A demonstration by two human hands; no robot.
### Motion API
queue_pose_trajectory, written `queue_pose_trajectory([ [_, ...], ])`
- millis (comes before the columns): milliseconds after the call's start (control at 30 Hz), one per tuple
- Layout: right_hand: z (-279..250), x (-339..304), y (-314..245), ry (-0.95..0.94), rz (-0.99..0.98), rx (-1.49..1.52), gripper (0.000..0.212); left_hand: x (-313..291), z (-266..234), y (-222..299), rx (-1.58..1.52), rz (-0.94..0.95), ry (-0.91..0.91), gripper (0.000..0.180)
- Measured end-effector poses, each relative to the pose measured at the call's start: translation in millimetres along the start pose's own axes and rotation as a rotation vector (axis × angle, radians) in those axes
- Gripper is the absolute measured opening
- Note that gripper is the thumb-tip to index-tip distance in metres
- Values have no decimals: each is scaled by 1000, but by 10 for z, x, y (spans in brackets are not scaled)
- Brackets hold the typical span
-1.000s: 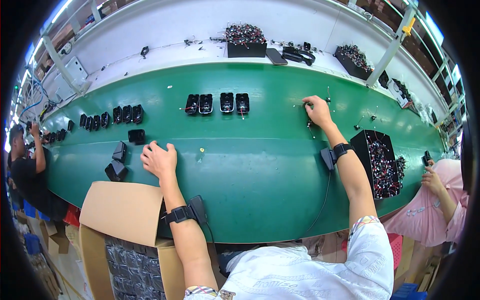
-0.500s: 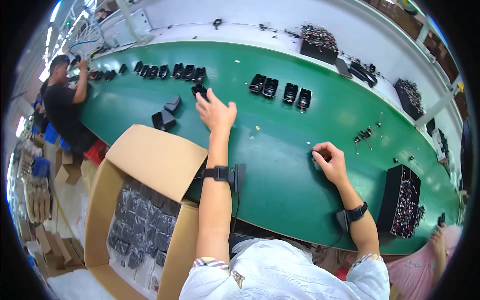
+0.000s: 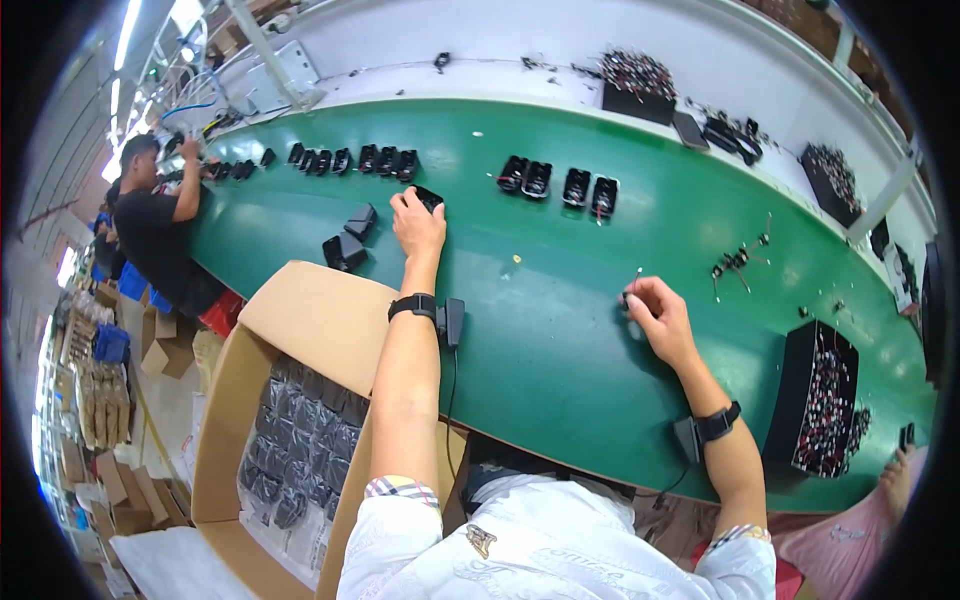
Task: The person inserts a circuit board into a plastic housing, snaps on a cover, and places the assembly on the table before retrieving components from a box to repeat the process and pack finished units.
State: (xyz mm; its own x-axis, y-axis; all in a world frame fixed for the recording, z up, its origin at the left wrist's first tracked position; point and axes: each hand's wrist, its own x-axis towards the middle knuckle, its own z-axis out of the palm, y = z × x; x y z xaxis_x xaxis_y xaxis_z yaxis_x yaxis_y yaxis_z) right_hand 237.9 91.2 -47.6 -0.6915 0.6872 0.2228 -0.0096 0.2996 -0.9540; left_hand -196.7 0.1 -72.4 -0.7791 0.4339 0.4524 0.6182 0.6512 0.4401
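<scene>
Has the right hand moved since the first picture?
Yes. Judged against the four black housings, the right hand has drawn back toward the near side and leftward.

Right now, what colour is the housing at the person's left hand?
Black; the housing at the left hand shows best in the head view.

Bright indoor light; white tube lights [image 3: 128, 35] glare at upper left. The green table [image 3: 560, 370] shows soft sheen, with a faint shadow beneath the right hand [image 3: 660, 318]. Straight edges bow toward a black, smeared rim.
</scene>
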Motion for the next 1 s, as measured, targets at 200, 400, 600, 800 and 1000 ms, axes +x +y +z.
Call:
queue_pose_trajectory([
  [200,-52,52,145,109,-59,222,11,-812,-242,1308,-404,452,-190,55],
  [400,-122,38,74,174,47,289,11,-1610,-392,1766,-653,762,-518,58],
  [600,-81,-15,59,165,-62,163,11,-1704,-297,1724,-704,856,-557,72],
  [800,-72,-8,1,106,-166,-156,13,-1741,-370,1717,-737,704,-688,78],
  [1000,-31,4,-40,129,-225,-175,17,-1744,-300,1695,-733,767,-645,85],
])
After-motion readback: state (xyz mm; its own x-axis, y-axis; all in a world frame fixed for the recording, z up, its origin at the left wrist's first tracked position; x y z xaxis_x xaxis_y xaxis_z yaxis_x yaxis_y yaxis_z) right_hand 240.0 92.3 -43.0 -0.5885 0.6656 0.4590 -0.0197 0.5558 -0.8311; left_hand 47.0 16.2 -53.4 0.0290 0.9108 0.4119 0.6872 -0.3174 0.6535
